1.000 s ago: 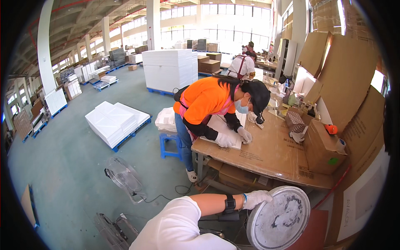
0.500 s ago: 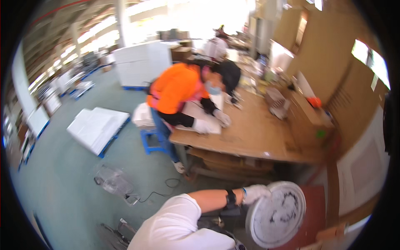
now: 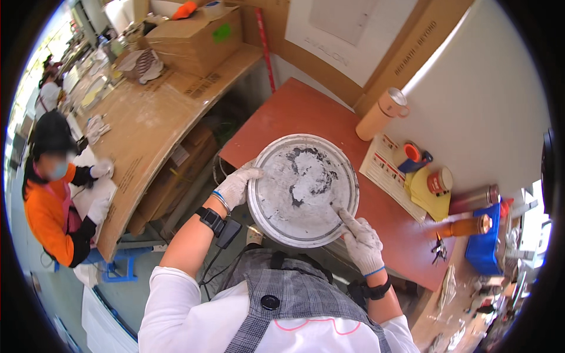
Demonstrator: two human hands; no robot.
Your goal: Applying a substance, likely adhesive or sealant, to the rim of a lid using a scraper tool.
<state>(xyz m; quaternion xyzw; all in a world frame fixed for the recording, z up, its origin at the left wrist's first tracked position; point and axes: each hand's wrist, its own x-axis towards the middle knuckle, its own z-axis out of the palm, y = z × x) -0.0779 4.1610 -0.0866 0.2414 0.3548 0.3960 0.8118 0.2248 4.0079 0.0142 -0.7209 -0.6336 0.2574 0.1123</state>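
A round whitish disc [image 3: 306,191], like a lid with a ridged rim and dark, flaking patches, is in front of my body, over the near edge of the red-brown table. My left hand [image 3: 236,185], in a pale work glove, grips its left rim, with the thumb on top and the other fingers out of sight beneath. At the lower right rim is my gloved right hand [image 3: 362,244]; one finger reaches onto the disc's top face, and the rest are bent at the edge. Both hands are closed on the disc.
The red-brown table [image 3: 271,123] holds an orange mug-topped flask [image 3: 382,112], printed sheets [image 3: 385,165], a tape roll [image 3: 413,153], a red-and-white tin [image 3: 439,181] and a blue bin [image 3: 484,241]. At left, a co-worker in orange [image 3: 50,217] leans over a cardboard-covered bench [image 3: 159,117].
My view has swung right from the co-worker's bench to the red-brown table. The disc, earlier tilted in my left hand, now faces up before me, and my right hand has come to its rim.
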